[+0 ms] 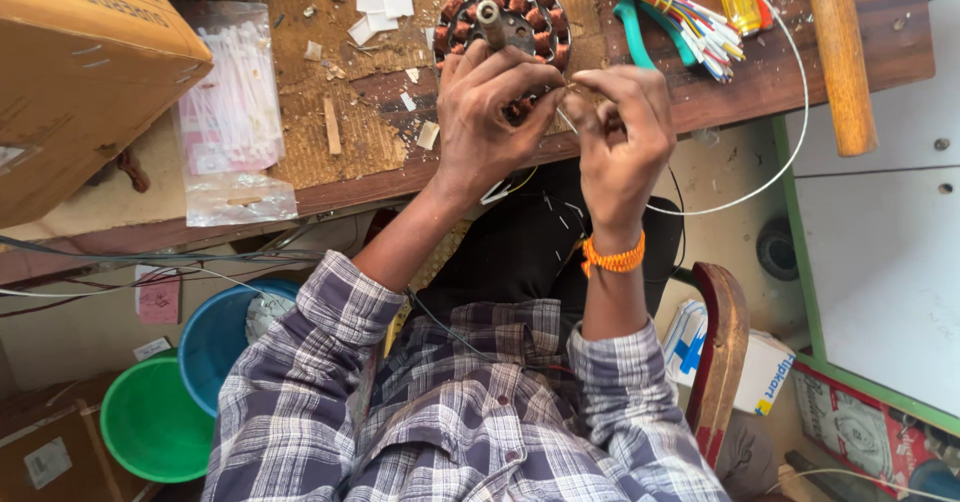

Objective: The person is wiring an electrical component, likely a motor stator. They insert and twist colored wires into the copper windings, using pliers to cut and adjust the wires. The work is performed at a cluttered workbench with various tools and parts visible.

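Observation:
A round motor stator (505,14) with copper windings and a metal shaft stands near the front edge of a worn wooden workbench (350,152). My left hand (487,112) rests on the stator's near side, fingers curled over the windings. My right hand (622,132), with an orange band at the wrist, pinches a thin wire at the stator's near right edge. A white sleeved wire (770,162) loops from there to the right and up over the bench.
A bundle of coloured wires (680,12) and a wooden hammer handle (842,62) lie at the bench's right. A cardboard box (80,62) and clear bags of white sleeves (235,102) sit left. Blue and green tubs (170,402) stand below.

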